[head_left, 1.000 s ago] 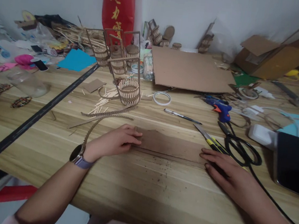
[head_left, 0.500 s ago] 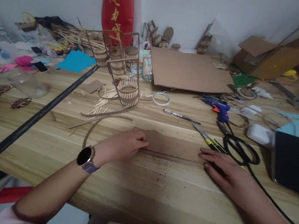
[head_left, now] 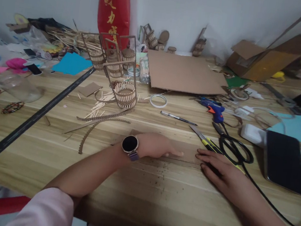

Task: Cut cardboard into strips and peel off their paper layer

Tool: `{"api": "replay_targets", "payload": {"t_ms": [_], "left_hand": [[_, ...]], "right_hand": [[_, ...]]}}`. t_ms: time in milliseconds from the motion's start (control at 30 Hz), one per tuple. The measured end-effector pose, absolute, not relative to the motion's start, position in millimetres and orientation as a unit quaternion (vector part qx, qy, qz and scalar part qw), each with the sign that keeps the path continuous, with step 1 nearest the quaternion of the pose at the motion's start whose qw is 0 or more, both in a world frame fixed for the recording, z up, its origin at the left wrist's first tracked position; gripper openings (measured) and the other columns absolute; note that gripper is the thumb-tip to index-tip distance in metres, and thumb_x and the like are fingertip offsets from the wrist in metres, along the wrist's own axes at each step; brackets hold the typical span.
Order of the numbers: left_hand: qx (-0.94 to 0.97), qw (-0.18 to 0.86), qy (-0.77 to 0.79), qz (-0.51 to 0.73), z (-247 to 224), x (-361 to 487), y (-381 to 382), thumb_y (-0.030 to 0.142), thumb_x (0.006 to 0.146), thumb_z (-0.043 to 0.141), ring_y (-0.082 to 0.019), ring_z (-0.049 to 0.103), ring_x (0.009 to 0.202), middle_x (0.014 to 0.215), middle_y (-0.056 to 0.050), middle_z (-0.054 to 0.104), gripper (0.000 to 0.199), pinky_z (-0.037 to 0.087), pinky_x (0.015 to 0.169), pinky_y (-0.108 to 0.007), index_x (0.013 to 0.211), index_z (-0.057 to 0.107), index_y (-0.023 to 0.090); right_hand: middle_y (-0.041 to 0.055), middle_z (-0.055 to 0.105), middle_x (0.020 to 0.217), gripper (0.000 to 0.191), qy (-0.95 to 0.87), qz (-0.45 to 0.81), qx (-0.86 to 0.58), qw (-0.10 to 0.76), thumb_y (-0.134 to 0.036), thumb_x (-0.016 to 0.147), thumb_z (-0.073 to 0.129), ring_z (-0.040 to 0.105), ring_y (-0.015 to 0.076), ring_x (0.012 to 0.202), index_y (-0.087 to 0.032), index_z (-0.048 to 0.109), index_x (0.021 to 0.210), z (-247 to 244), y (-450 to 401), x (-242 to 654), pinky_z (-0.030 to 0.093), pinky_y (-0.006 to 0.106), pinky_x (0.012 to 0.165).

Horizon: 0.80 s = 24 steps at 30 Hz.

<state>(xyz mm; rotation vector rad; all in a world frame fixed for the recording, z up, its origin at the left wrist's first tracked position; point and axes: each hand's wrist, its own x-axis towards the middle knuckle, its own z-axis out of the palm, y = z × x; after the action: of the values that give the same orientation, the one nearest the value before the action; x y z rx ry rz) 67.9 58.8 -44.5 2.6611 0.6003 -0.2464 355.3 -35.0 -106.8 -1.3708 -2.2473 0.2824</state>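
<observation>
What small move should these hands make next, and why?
Probably slide the left hand a little along the cardboard strip toward the right hand, pressing lightly. The left hand lies over the strip's middle, the right hand touches it near its right end, perhaps steadying it, and a bare stretch shows between them.

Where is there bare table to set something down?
Left: between the black strip and left forearm. Front: between it and the right forearm, nearer than the crumbs. Crowded: right, with scissors, cutter and black device; behind, with baskets.
</observation>
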Motion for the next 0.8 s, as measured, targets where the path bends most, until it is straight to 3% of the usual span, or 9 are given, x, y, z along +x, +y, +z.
{"api": "replay_targets", "payload": {"t_ms": [200, 267, 400, 467, 667, 800], "left_hand": [[0.947, 0.192, 0.227, -0.119, -43, 69, 58, 0.015, 0.102, 0.051, -0.019, 0.068, 0.080, 0.105, -0.003, 0.076, 0.055, 0.041, 0.062, -0.025, 0.150, 0.053, 0.043], [0.949, 0.181, 0.231, -0.111, -44, 68, 57, 0.016, 0.102, 0.052, -0.020, 0.068, 0.080, 0.103, -0.004, 0.076, 0.053, 0.041, 0.061, -0.025, 0.148, 0.056, 0.043], [0.953, 0.176, 0.233, -0.085, -46, 67, 54, 0.019, 0.102, 0.053, -0.022, 0.068, 0.081, 0.103, -0.006, 0.075, 0.050, 0.045, 0.064, -0.026, 0.146, 0.058, 0.041], [0.953, 0.172, 0.227, -0.099, -44, 66, 54, 0.019, 0.103, 0.051, -0.022, 0.068, 0.082, 0.105, -0.006, 0.074, 0.052, 0.047, 0.065, -0.026, 0.149, 0.054, 0.041], [0.951, 0.148, 0.227, -0.149, -35, 68, 53, 0.024, 0.106, 0.046, -0.023, 0.069, 0.088, 0.108, -0.006, 0.074, 0.054, 0.048, 0.067, -0.025, 0.155, 0.043, 0.045], [0.947, 0.169, 0.229, -0.149, -35, 68, 54, 0.023, 0.106, 0.045, -0.021, 0.070, 0.091, 0.112, -0.004, 0.074, 0.054, 0.048, 0.069, -0.025, 0.155, 0.044, 0.045]], "right_hand": [[0.0107, 0.076, 0.120, 0.031, -0.839, 0.062, -0.503, 0.198, -0.038, 0.100, 0.050, 0.072, 0.0278, 0.111, -0.026, 0.076, 0.111, -75, -27, 342, 0.060, 0.046, 0.095], [0.0112, 0.077, 0.112, 0.036, -0.840, 0.012, -0.511, 0.182, -0.038, 0.101, 0.043, 0.073, 0.0287, 0.102, -0.025, 0.076, 0.109, -58, -12, 333, 0.060, 0.045, 0.088], [0.0159, 0.075, 0.109, 0.040, -0.825, -0.042, -0.563, 0.026, -0.031, 0.101, 0.038, 0.070, 0.0306, 0.100, -0.019, 0.076, 0.109, -36, 37, 309, 0.054, 0.043, 0.086], [0.0182, 0.074, 0.109, 0.039, -0.820, -0.038, -0.571, 0.004, -0.027, 0.100, 0.040, 0.069, 0.0313, 0.100, -0.015, 0.075, 0.111, -34, 64, 296, 0.052, 0.041, 0.083], [0.0194, 0.072, 0.097, 0.025, -0.800, -0.013, -0.600, -0.004, -0.019, 0.089, 0.051, 0.070, 0.0284, 0.085, -0.012, 0.075, 0.093, -48, 112, 272, 0.045, 0.036, 0.072], [0.0167, 0.071, 0.095, 0.015, -0.779, 0.011, -0.623, 0.071, -0.023, 0.085, 0.055, 0.068, 0.0267, 0.081, -0.017, 0.068, 0.085, -40, 109, 279, 0.045, 0.036, 0.069]]}}
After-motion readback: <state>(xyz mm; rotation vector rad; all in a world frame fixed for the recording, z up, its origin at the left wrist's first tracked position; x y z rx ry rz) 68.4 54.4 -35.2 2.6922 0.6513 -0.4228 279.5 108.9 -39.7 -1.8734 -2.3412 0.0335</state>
